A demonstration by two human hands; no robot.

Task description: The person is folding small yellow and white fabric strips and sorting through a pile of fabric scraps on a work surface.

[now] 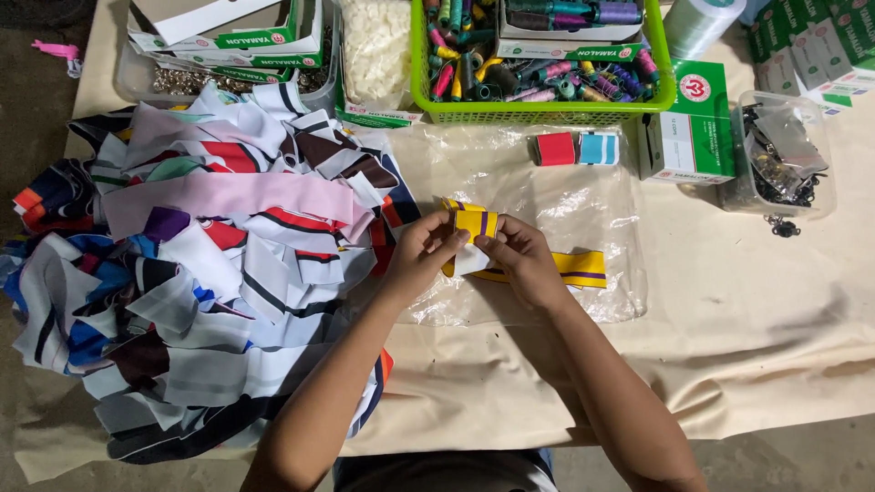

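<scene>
While both hands pinch it over the clear plastic sheet [583, 196], left hand [424, 251] and right hand [527, 258] are folding the yellow ribbed strip [583, 268]; pressing that fold flat seems the likely next move

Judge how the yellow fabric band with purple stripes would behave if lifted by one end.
The yellow fabric band with purple stripes probably flops: it already folds between the left hand and right hand. It looks thin and light, lying flat on the clear plastic sheet. Unlikely to roll or break.
</scene>
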